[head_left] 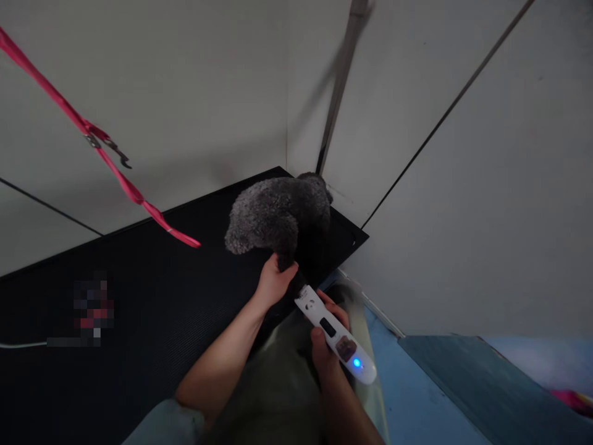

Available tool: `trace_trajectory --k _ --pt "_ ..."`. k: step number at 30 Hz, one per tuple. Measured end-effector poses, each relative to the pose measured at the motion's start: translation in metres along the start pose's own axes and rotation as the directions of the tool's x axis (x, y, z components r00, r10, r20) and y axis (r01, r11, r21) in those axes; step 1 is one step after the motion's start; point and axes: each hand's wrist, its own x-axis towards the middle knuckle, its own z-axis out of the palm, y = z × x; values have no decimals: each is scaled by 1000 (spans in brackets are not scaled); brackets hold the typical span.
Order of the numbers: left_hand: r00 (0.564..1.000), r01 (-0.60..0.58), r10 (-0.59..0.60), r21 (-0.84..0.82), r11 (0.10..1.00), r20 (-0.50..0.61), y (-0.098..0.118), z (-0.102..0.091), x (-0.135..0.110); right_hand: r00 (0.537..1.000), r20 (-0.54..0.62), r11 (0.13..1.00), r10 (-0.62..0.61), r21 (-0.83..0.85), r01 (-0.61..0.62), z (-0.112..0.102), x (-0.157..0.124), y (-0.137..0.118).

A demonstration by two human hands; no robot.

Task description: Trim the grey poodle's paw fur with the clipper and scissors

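Hands: my left hand (274, 285) is wrapped around a leg (288, 247) of the gray dog (262, 213); my right hand (324, 355) grasps the white clipper (338, 334).
Clipper: blue light (356, 363) on, head beside dark fur just past my left hand; I can't tell whether they touch.
Dog: on the black bench (176, 309), near its corner; a sudden leg tug could cause a nick.
Strap (132, 193): pink, hanging apart from the dog, so a jump might carry it over the edge.
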Motion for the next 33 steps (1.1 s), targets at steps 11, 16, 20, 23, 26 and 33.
trace_trajectory --k 11,16,20,23,26,33 --pt "999 -5 6 -29 1000 31 6 -4 -22 990 45 981 -136 -131 141 7 -24 -31" --pt "999 2 1 -66 998 53 14 4 -28 954 191 957 -230 -130 257 -7 -26 -35" --pt "991 112 -101 -131 985 82 23 14 -33 947 8 916 -322 -251 313 -20 -33 -36" --pt "992 116 -107 -132 984 72 26 20 -34 936 43 899 -348 -266 347 -22 -32 -33" --pt "998 51 -47 -110 993 40 22 21 -33 931 75 900 -357 -241 365 -18 -25 -28" --pt "996 81 -77 -111 991 45 20 16 -25 903 102 842 -418 -328 428 -23 -21 -22"
